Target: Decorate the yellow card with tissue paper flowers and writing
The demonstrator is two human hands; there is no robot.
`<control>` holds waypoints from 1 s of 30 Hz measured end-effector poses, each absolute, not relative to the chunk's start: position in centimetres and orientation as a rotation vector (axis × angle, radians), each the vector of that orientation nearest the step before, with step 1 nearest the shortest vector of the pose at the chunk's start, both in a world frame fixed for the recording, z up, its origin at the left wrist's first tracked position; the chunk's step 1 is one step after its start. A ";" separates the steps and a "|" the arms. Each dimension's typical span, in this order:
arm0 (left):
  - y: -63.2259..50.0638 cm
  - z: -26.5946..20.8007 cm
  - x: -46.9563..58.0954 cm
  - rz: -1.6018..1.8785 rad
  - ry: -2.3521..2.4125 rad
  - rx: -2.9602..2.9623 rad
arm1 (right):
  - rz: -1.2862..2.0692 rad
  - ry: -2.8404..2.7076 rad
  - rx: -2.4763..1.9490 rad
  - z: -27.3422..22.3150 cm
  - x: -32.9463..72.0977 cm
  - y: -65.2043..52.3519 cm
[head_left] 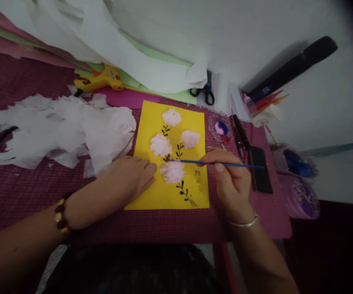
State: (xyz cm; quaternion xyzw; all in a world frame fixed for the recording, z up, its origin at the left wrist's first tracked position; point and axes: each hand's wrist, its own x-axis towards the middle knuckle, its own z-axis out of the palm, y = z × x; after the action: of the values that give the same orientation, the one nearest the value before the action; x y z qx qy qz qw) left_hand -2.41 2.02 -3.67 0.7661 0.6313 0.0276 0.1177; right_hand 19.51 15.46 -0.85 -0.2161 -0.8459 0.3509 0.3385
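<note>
A yellow sheet of paper [191, 196] carries several ruffled pale pink paper flowers [172, 171], black painted stems and leaves, and dark handwritten characters at its lower right. My right hand [231, 173] pinches a thin blue paintbrush [207, 163] held nearly level above the sheet. The brush's tip reaches the top edge of the lowest flower; whether it touches cannot be made out. On the sheet's left edge my left hand [133, 175] lies palm down, its fingers flat on the paper and holding nothing.
White tissue paper [103, 126] is heaped on the left. Behind are a yellow glue gun [103, 79] and scissors [207, 92]. To the right sit a paint dish [220, 127], pens [240, 132], a black phone-like slab [260, 169] and a tub [303, 198] by the table's edge.
</note>
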 end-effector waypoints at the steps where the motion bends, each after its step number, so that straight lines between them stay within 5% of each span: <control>1: 2.0 -3.6 -2.4 0.075 1.851 2.242 | 0.924 -2.176 -0.578 -1.0 19.5 15.5; 23: 2.1 -2.6 -2.2 0.006 1.867 2.248 | 0.976 -2.014 -0.613 -1.9 18.5 16.8; 30: 2.0 -3.7 -2.6 0.038 1.829 2.277 | 0.564 -1.573 -0.863 -2.8 21.6 24.2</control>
State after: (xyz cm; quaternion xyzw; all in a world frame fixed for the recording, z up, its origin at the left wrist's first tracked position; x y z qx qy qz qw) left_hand -2.64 1.98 -3.70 0.7748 0.6224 0.0128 0.1101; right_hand 21.64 24.21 -2.80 -0.3707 -0.6757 0.2421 0.5894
